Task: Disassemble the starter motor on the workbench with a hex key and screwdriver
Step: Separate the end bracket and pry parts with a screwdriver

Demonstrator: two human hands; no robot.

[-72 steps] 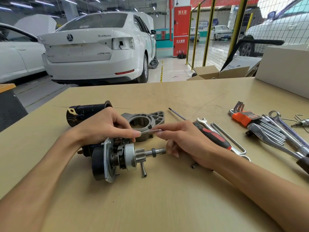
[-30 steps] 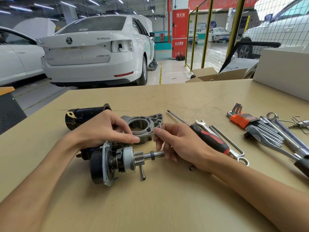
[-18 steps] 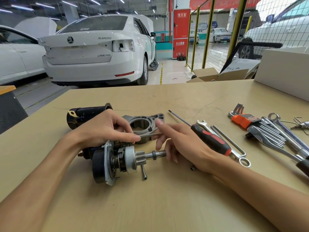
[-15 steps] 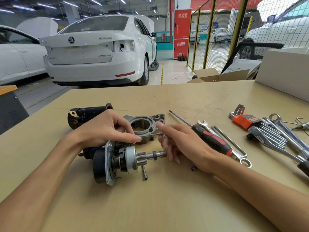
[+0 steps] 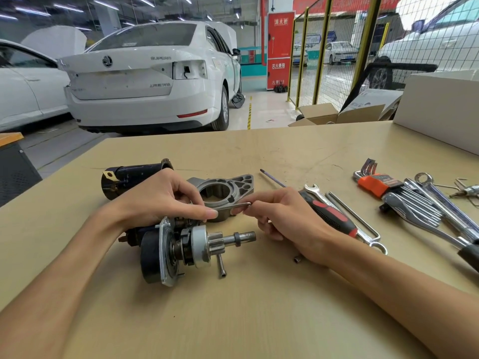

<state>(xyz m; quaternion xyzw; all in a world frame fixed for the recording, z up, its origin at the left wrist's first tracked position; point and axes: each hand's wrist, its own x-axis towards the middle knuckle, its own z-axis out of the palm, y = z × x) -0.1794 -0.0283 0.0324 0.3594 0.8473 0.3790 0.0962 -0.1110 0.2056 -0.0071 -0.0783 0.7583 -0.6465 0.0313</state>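
The starter motor (image 5: 181, 248) lies on its side on the workbench (image 5: 259, 307), its pinion shaft pointing right. My left hand (image 5: 160, 200) rests over its upper part and steadies it. My right hand (image 5: 282, 216) pinches the bent end of a thin hex key (image 5: 233, 206), which runs left under my left fingertips into the motor. Behind the hands sit the removed grey nose housing (image 5: 225, 190) and a black cylindrical motor casing (image 5: 134, 177). A loose bolt (image 5: 221, 266) lies below the pinion. The red-and-black screwdriver (image 5: 329, 211) lies behind my right wrist.
An orange-holdered hex key set (image 5: 375, 181), several wrenches (image 5: 427, 203) and a ratchet handle (image 5: 464, 244) crowd the right side. A small sleeve (image 5: 297, 259) lies by my right wrist. A white box (image 5: 440, 104) stands at the far right; white cars are parked beyond the bench.
My right hand has shifted its fingers on the hex key's end, swinging the key a little. My left hand and the motor have stayed in place.
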